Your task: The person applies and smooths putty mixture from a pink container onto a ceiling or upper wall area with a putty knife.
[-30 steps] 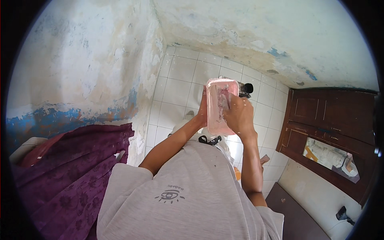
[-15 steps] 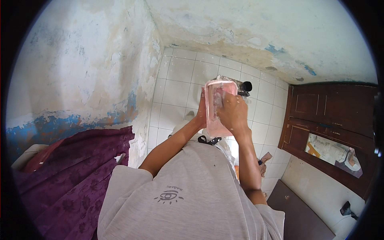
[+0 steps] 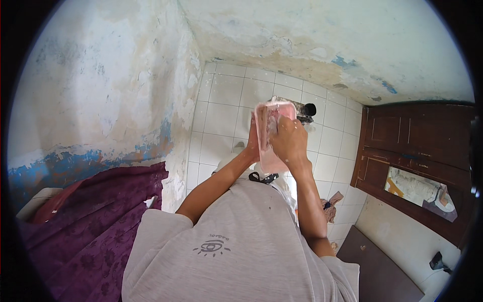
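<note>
A pink rectangular plastic tub (image 3: 272,163), smeared inside with whitish paste, is held out in front of my body. My left hand (image 3: 253,143) grips its left side, with the fingers partly hidden behind the wall. Over the tub's opening, my right hand (image 3: 291,141) is closed in a fist, knuckles up. Whatever it grips is hidden by the hand, and pale spots of paste dot the skin.
Beyond the tub, a dark object with a black round end (image 3: 310,109) rests on white floor tiles (image 3: 221,118). Peeling walls (image 3: 110,75) meet at a corner. A purple cloth (image 3: 100,226) lies left; a dark wooden cabinet (image 3: 387,131) stands right, near a crumpled brown cloth (image 3: 331,209).
My right hand has shifted slightly left over the tub, its fist still closed. The tub has tilted a little, and my left hand keeps its hold.
</note>
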Tool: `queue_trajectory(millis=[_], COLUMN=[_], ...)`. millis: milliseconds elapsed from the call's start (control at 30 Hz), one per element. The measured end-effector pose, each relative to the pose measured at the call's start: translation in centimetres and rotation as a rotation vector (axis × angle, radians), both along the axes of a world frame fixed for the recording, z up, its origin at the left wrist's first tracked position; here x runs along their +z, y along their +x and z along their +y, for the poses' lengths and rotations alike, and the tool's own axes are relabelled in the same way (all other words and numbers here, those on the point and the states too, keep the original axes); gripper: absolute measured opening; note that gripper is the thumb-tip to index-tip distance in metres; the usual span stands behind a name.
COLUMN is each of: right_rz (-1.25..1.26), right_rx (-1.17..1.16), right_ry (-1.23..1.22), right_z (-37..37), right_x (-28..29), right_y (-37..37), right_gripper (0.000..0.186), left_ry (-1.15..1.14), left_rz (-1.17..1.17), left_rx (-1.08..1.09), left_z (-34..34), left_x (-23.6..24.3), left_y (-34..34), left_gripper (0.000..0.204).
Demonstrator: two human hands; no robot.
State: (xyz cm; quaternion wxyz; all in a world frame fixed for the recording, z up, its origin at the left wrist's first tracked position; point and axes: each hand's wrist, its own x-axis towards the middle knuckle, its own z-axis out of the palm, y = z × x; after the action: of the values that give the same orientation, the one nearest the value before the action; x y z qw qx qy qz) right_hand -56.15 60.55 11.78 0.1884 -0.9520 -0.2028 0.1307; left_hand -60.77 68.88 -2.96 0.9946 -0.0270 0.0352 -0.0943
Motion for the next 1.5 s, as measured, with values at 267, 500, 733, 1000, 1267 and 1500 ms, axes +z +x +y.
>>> queue_trajectory(millis=[267,500,733,1000,1267,1500], right_rz=[0.018,-0.009,0.003,0.032,-0.004,-0.014], right_rx=[0.013,0.063,-0.022,-0.034,0.006,0.036], right_ry=[0.042,0.109,0.168,0.115,0.084,0.097], right_z=[0.1,0.1,0.1,-0.3,-0.1,0.1], right_x=[-0.4,0.1,-0.4,0.3,0.1,-0.8], right_y=[-0.8,-0.5,-1.0,-1.7,-1.9,-1.7], right_gripper=[0.016,0.013,0.016,0.016,0.015,0.015], left_ry=[0.115,0.062,0.071,0.203,0.031,-0.081], left_rz=[0.065,-0.052,0.036,0.061,-0.127,-0.171], left_rx=[0.007,0.030,0.016,0.006,-0.016,0.018], left_z=[0.3,0.4,0.6,0.8,0.6,0.4], left_x=[-0.4,-0.4,-0.9,-0.7,-0.6,0.2], left_y=[0.1,0.0,-0.1,-0.4,-0.9,-0.8], left_gripper=[0.073,0.070,0.072,0.076,0.066,0.069])
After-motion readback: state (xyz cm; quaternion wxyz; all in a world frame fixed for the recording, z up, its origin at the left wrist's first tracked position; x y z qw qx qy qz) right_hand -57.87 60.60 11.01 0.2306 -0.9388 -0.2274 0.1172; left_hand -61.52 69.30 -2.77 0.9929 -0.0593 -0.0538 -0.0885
